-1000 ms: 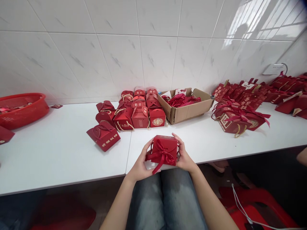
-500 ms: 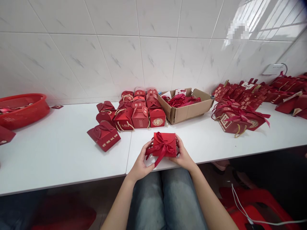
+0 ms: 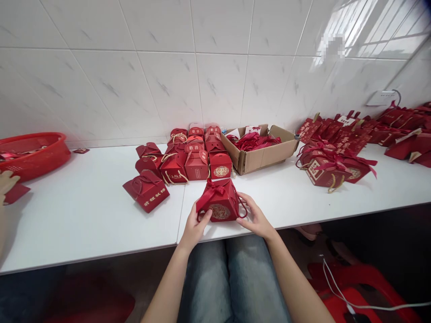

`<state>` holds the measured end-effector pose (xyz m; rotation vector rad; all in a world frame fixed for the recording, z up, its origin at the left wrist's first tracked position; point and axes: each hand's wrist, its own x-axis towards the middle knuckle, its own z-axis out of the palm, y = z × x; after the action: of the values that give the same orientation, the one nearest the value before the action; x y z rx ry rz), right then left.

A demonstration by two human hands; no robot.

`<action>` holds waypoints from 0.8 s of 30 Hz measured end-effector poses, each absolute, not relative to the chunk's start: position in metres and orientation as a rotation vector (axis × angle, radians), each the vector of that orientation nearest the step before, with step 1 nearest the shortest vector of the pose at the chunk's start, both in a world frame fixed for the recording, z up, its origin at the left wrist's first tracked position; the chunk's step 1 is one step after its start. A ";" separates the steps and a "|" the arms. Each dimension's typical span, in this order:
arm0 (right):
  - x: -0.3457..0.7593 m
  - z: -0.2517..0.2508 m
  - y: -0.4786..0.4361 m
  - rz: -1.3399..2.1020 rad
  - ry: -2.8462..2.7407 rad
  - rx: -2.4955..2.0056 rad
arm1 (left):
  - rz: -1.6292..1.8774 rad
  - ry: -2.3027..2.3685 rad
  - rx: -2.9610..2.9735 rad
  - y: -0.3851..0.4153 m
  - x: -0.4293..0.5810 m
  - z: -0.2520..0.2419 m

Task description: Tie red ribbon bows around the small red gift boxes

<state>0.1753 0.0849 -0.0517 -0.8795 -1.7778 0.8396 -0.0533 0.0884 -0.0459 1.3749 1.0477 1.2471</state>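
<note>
A tiled wall (image 3: 161, 27) backs a white worktop (image 3: 90, 215). The box (image 3: 229, 192) sits between both hands near the worktop's front edge, ahead of the stack (image 3: 197, 163); whether its base bears fully on the surface cannot be told. The left hand (image 3: 192, 229) grasps its left side, thumb on the printed front. The right hand (image 3: 258, 222) has its fingers around the right side, where a cord (image 3: 243, 211) loops out.

Risks, as judged: the bow (image 3: 215, 190) could be drawn loose if a ribbon tail catches under the left fingers. The cord could snag on the right hand as it releases. Uneven squeezing could crease the card walls. Careless forward travel could knock the stack; a slack grip here could drop the box over the edge.
</note>
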 end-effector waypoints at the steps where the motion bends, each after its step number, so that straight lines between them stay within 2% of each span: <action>1: 0.175 -0.053 0.085 0.837 -1.778 -0.893 | 1.264 1.056 1.351 0.089 -0.053 -0.045; 10: 0.172 -0.060 0.092 0.841 -1.713 -0.991 | 1.468 0.975 1.135 0.095 -0.056 -0.050; 15: 0.172 -0.061 0.098 0.947 -1.529 -1.047 | 1.382 0.885 1.198 0.087 -0.057 -0.048; 24: 0.171 -0.054 0.096 1.035 -1.390 -1.087 | 1.287 0.985 1.373 0.084 -0.059 -0.043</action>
<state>0.1705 0.0962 -0.0535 -1.0874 -1.3895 1.0347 -0.0588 0.0837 -0.0430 1.3728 0.9852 1.2868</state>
